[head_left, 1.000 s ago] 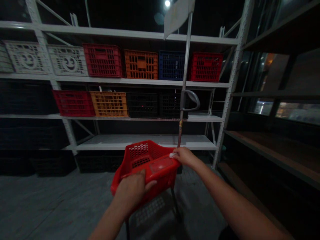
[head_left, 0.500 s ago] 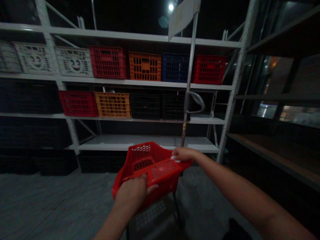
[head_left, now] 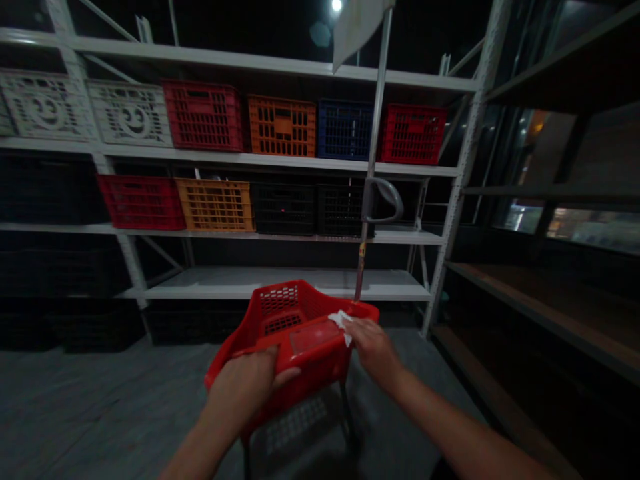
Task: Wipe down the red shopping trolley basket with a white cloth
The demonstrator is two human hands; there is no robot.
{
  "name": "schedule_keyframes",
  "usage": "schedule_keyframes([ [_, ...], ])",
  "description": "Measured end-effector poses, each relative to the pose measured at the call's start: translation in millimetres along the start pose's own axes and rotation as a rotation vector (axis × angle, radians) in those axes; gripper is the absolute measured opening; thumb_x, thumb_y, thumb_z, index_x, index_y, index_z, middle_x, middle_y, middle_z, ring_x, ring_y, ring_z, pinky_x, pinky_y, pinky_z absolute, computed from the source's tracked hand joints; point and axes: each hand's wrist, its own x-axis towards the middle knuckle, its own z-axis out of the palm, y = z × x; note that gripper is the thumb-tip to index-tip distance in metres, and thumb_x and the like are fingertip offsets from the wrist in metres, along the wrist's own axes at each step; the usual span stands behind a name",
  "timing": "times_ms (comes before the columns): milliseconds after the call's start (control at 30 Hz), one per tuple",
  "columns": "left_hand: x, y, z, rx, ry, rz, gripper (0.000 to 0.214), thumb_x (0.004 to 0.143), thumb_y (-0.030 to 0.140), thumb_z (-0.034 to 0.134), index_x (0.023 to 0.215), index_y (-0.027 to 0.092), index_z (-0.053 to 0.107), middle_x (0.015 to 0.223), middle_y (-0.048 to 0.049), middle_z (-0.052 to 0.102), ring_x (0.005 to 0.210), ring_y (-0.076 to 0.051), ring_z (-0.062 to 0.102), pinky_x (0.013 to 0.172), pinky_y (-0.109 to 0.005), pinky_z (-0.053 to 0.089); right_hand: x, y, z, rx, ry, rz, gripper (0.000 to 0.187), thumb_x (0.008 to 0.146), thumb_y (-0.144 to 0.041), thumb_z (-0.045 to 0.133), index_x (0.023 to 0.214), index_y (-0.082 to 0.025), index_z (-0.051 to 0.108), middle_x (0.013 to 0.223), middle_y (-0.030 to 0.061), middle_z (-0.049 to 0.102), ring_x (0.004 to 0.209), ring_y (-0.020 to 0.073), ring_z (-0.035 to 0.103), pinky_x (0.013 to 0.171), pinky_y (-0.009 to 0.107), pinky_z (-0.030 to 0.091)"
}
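Observation:
A red plastic shopping cart stands in front of me, with a handle bar across its near edge. My left hand is closed around the left part of that handle, thumb along the near side. At the handle's right end, my right hand presses a crumpled white tissue against the red plastic. A clear panel is set in the handle between my hands. From the cart's right side rises a metal pole with a grey loop grip and a pale flag on top.
A white metal rack stands behind the cart. It carries red, orange, blue, white, yellow and black plastic crates, such as an orange crate. Dark shelving runs along the right. Grey floor lies around the cart.
My right hand has drawn back toward me along the handle's right end, and more of the tissue shows. My left hand keeps its grip. The view has shifted slightly.

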Motion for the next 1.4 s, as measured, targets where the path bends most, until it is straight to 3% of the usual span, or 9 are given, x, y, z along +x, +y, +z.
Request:
schedule_keyframes([
  [67,0,-2,-2.2,0.011,-0.006,0.021,0.055,0.077,0.062,0.028,0.09,0.017,0.055,0.079,-0.0121,0.066,0.076,-0.028,0.063,0.065,-0.036,0.045,-5,23,-3,-0.032,0.018,0.056,0.036,0.083,-0.01,0.038,0.113,-0.018,0.054,0.115,0.0069,0.059,0.107,0.0168,0.051,0.092,0.032,0.036],
  [167,0,-3,-4.4,0.024,-0.013,0.025,0.057,0.079,0.061,0.022,0.089,0.016,0.056,0.079,-0.0126,0.066,0.076,-0.027,0.063,0.065,-0.036,0.044,3,60,-9,-0.087,-0.046,0.359,0.027,0.081,-0.011,0.04,0.099,-0.018,0.06,0.093,0.0066,0.066,0.088,0.0179,0.059,0.078,0.028,0.042],
  [267,1,-2,-3.5,0.039,-0.014,0.003,0.057,0.079,0.061,0.02,0.089,0.017,0.055,0.078,-0.0129,0.066,0.074,-0.027,0.063,0.064,-0.036,0.044,13,68,-11,-0.066,-0.061,0.553,0.023,0.081,-0.013,0.04,0.09,-0.017,0.061,0.079,0.0057,0.065,0.075,0.0177,0.06,0.068,0.026,0.044],
  [533,1,-11,4.3,0.05,0.037,0.034,0.058,0.078,0.062,0.02,0.088,0.018,0.056,0.076,-0.0118,0.066,0.073,-0.028,0.063,0.062,-0.037,0.045,-23,-26,21,0.269,0.241,0.142,0.038,0.078,-0.004,0.038,0.106,-0.02,0.058,0.112,0.0045,0.06,0.111,0.0158,0.049,0.096,0.033,0.039],
  [700,2,-21,6.3,0.042,0.043,0.063,0.062,0.074,0.069,0.023,0.091,0.019,0.056,0.08,-0.0106,0.066,0.075,-0.028,0.063,0.063,-0.037,0.044,-40,2,27,0.267,0.368,0.034,0.038,0.08,-0.005,0.041,0.109,-0.023,0.058,0.11,0.0038,0.061,0.114,0.0174,0.047,0.096,0.039,0.038],
  [933,3,-32,6.3,0.041,0.047,0.069,0.065,0.073,0.07,0.02,0.09,0.018,0.056,0.08,-0.0112,0.066,0.075,-0.027,0.063,0.065,-0.036,0.043,-35,54,31,0.571,0.607,0.629,0.019,0.075,-0.021,0.049,0.084,-0.015,0.065,0.091,0.0082,0.066,0.089,0.0202,0.059,0.081,0.034,0.045],
  [1100,3,-35,6.9,0.046,0.056,0.069,0.065,0.074,0.07,0.019,0.089,0.018,0.056,0.081,-0.0113,0.066,0.076,-0.027,0.062,0.066,-0.036,0.043,-32,0,62,0.977,0.952,0.969,0.019,0.07,-0.031,0.059,0.083,-0.017,0.055,0.078,0.001,0.061,0.072,0.0145,0.058,0.068,0.027,0.046],
  [1233,3,-37,8.8,0.063,0.065,0.079,0.065,0.074,0.069,0.019,0.088,0.019,0.056,0.081,-0.0105,0.066,0.076,-0.027,0.062,0.066,-0.036,0.043,-24,-58,79,1.327,1.019,1.069,0.024,0.07,-0.032,0.061,0.087,-0.019,0.05,0.074,-0.0012,0.058,0.064,0.0112,0.058,0.062,0.024,0.047],
  [1400,3,-42,9.4,0.04,0.064,0.104,0.064,0.074,0.068,0.022,0.093,0.019,0.058,0.083,-0.0101,0.067,0.076,-0.027,0.062,0.067,-0.035,0.043,-20,-56,74,1.496,1.063,1.097,0.023,0.065,-0.025,0.064,0.083,-0.02,0.05,0.071,-0.0026,0.058,0.063,0.0104,0.059,0.062,0.024,0.049],
])
